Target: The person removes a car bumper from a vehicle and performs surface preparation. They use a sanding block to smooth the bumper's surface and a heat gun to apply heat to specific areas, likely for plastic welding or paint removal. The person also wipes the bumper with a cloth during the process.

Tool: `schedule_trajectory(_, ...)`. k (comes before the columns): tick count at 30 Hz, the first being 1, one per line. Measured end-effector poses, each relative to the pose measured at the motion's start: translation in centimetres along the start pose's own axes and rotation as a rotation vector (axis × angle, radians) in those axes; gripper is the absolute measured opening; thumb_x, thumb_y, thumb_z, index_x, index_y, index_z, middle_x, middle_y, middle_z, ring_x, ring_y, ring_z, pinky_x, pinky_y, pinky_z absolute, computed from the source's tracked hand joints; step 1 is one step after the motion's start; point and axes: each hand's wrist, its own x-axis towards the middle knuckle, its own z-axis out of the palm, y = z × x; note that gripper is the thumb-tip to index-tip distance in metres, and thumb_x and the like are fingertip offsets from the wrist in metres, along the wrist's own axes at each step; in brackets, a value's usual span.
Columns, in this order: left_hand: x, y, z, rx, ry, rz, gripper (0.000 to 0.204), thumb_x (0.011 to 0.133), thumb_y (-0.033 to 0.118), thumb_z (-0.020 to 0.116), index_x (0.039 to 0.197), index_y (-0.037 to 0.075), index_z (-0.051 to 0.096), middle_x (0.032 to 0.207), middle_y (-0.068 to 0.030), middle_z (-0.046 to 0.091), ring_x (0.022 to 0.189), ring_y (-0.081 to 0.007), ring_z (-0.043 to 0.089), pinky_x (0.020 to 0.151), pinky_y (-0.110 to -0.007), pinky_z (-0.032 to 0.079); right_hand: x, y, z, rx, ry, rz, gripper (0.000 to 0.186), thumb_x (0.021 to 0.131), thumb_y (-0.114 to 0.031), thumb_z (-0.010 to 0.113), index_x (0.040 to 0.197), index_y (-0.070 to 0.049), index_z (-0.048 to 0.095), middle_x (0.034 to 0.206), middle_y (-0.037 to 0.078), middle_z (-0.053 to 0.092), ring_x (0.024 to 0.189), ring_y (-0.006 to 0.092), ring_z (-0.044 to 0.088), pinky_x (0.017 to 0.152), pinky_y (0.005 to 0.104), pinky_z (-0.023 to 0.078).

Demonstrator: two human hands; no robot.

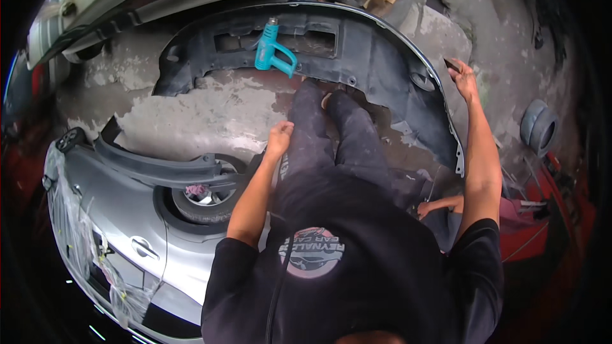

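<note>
A large dark car bumper (382,57) lies in front of me, its hollow inner side showing. On it rests a teal heat gun (266,51), touched by neither hand. My right hand (465,81) is raised just outside the bumper's right edge, pinching a small dark flat piece (452,64) with a pointed corner; its kind is unclear. Near my left thigh, my left hand (279,138) is closed with its fingers curled in. Whether anything sits inside that hand is hidden.
A silver car (191,261) with plastic sheeting (60,197) stands at left; a dark trim part (166,169) lies along its wheel. A wheel (401,6) holding tools lies at the top. Another person's arm (443,204) shows by my right side. Grey rolls (539,127) lie far right.
</note>
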Motion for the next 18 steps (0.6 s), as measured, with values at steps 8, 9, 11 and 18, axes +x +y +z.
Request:
schedule_trajectory(8,1.3,-1.3,-6.8,0.329,0.13,0.034,0.023,0.089,0.018,0.062,0.102,0.0,0.068,0.09,-0.0157,0.071,0.089,-0.0257,0.067,0.083,-0.035,0.051,-4.4,-3.6,3.1,0.043,0.004,0.314,0.05,0.092,-0.02,0.07,0.136,-0.001,0.056,0.101,0.011,0.07,0.095,0.0176,0.064,0.089,0.0312,0.048)
schedule_trajectory(9,1.3,-3.4,-8.5,0.325,0.197,0.06,0.022,0.088,0.018,0.063,0.1,0.001,0.068,0.087,-0.0171,0.071,0.085,-0.0276,0.068,0.081,-0.035,0.052,-4.8,-0.4,4.1,0.27,0.047,0.264,0.047,0.093,-0.019,0.069,0.134,0.0,0.058,0.101,0.009,0.069,0.092,0.0151,0.062,0.086,0.0302,0.048)
schedule_trajectory(11,0.1,-7.6,-10.2,0.39,0.355,-0.032,0.034,0.085,0.023,0.067,0.111,0.001,0.065,0.1,-0.0246,0.068,0.1,-0.041,0.064,0.092,-0.043,0.049,-5.2,1.7,4.7,0.465,0.062,0.207,0.038,0.094,-0.018,0.069,0.127,-0.001,0.061,0.101,0.005,0.068,0.089,0.0136,0.061,0.083,0.0295,0.048)
schedule_trajectory(18,-11.0,-18.9,-20.6,0.331,0.837,-0.394,0.063,0.085,0.03,0.07,0.138,0.005,0.045,0.13,-0.0354,0.045,0.113,-0.0493,0.055,0.101,-0.048,0.044,0.0,5.4,1.7,0.11,-0.049,0.104,0.045,0.095,-0.022,0.07,0.133,-0.001,0.058,0.106,0.006,0.068,0.094,0.0177,0.062,0.087,0.0308,0.048)
